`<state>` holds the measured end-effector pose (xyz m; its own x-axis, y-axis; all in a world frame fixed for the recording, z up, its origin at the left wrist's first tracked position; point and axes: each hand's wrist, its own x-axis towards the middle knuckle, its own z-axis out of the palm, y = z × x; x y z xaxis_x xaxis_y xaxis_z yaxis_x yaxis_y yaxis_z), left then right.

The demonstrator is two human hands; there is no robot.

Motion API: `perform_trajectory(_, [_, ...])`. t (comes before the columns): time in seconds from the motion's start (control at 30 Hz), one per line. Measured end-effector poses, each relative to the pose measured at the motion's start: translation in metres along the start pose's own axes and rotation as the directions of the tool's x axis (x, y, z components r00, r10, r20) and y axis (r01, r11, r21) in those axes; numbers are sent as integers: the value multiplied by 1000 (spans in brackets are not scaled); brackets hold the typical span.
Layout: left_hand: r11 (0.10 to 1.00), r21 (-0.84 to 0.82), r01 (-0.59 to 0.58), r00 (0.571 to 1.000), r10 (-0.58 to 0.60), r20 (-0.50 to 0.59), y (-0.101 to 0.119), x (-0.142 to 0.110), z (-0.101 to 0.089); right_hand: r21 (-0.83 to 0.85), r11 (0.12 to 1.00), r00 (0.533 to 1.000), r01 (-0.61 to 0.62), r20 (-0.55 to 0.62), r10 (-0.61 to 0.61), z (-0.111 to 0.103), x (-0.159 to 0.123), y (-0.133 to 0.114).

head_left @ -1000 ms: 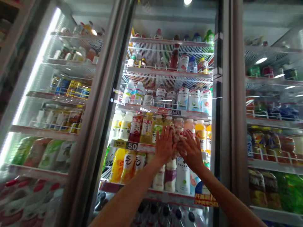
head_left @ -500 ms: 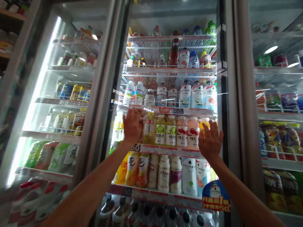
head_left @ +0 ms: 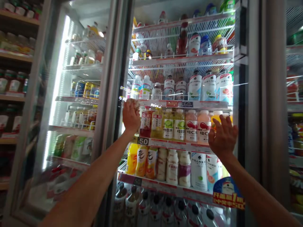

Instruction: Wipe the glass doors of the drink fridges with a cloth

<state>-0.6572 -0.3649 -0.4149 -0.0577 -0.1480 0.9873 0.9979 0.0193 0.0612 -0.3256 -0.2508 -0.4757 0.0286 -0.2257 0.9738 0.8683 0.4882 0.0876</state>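
My left hand (head_left: pixel 131 117) is raised at the left side of the middle fridge's glass door, in front of the bottle shelf. Its fingers are curled, and a pale crumpled patch shows at their tips; whether that is a cloth or a reflection I cannot tell. Just right of it stand a red drink bottle (head_left: pixel 145 123) and a yellow drink bottle (head_left: pixel 156 123). My right hand (head_left: pixel 223 136) is up at the right side, fingers spread and holding nothing, partly covering an orange drink bottle (head_left: pixel 216 117). Green-labelled and pink bottles (head_left: pixel 191 127) stand between the hands.
Shelves of drinks fill the fridge above and below my hands. A round blue promotional sticker (head_left: pixel 228 192) is near my right forearm. A metal door frame (head_left: pixel 254 94) rises on the right, with another fridge (head_left: pixel 78 126) and wooden shelves (head_left: pixel 16 97) on the left.
My left hand has shifted left across the bottle row, uncovering the red bottle. My right hand stays spread in front of the orange bottle. The view has turned left and come slightly closer.
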Motion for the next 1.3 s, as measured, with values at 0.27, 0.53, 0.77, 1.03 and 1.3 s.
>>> perform_trajectory(0.27, [736, -262, -624, 671, 676, 304, 115, -47, 21, 21, 1000, 1000, -4, 10, 4, -1, 0, 0])
perform_trajectory(0.53, [996, -83, -22, 1000, 21, -17, 40, 32, 16, 22, 1000, 999, -11, 40, 10, 2, -3, 3])
perform_trajectory(0.77, [634, -305, -711, 614, 771, 169, 143, -33, 39, 21, 1000, 1000, -8, 14, 8, 0, -2, 4])
perform_trajectory(1.03, [998, -60, -4, 1000, 3, -19, 52, 29, 23, 46, 999, 999, 9, 46, -11, -1, -3, 1])
perform_trajectory(1.3, [715, -311, -626, 676, 697, 241, 72, -34, 12, 40, 999, 998, 14, 60, -16, -3, -3, 3])
